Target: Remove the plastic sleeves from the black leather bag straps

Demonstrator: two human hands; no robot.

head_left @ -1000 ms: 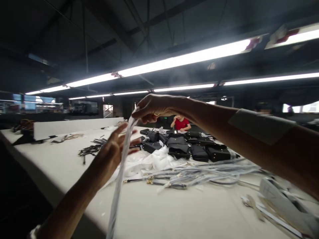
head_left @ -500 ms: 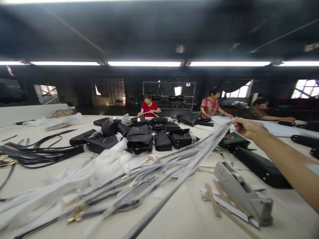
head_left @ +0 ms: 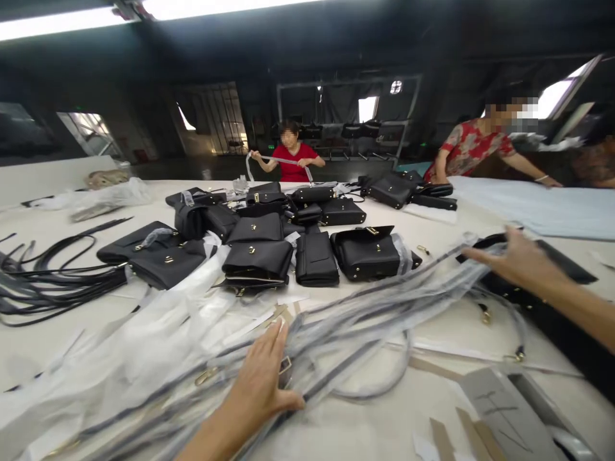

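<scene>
A bundle of dark bag straps [head_left: 355,334] wrapped in clear plastic stretches across the table, with gold clasps among them. My left hand [head_left: 259,371] lies over the near part of the bundle, beside a gold buckle [head_left: 285,365]. Its fingers are stretched out and the thumb stands apart. At the far right end of the bundle is my right hand [head_left: 523,259], thumb and fingers spread. Just beneath it lie black bags [head_left: 567,259], partly covered by the forearm. Whether the right palm touches the straps is hidden.
Several black handbags [head_left: 257,259] fill the table's middle. White wrapping sheets [head_left: 144,346] and loose black straps [head_left: 62,275] lie left. A grey tape dispenser [head_left: 509,410] stands lower right near cardboard strips [head_left: 439,438]. One co-worker in red [head_left: 291,163] holds a strap; another [head_left: 473,147] leans over pale sheeting.
My right hand has let go of the strap ends and opened, and the bundle has dropped onto the table. My left hand has come into view over the straps. The view has tilted down.
</scene>
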